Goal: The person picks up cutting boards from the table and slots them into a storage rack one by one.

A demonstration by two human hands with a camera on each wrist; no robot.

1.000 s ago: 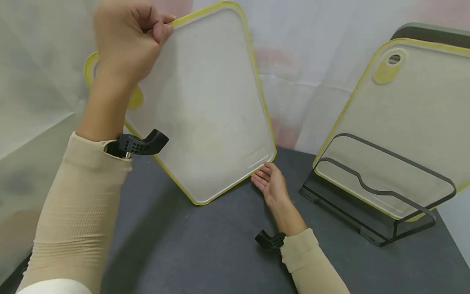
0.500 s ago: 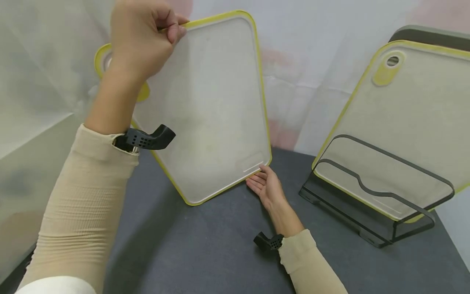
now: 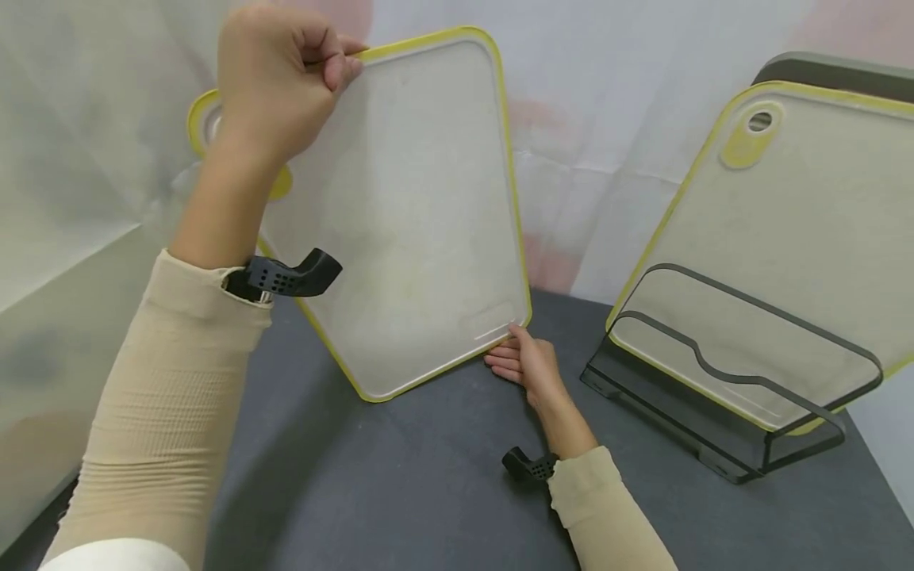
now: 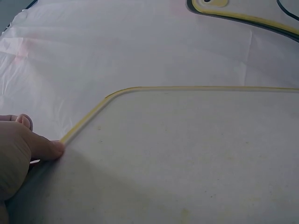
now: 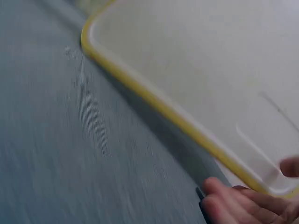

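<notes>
Board (image 3: 407, 214), white with yellow rim, stands tilted above the grey table (image 3: 400, 484), its lower corner just off the surface. Left hand (image 3: 278, 87) pinches the top edge, fingers curled over the rim. Right hand (image 3: 524, 361) cups the lower right corner, thumb on the face, fingers underneath; grasp looks light. Judgement: to handle this well, keep the top pinch firm, let the right hand carry the weight at the corner, and steer slowly so the smooth plastic does not slip. Rack (image 3: 721, 428) to the right holds a second board (image 3: 778, 262), well apart. No brand, label or writing readable on either board.
</notes>
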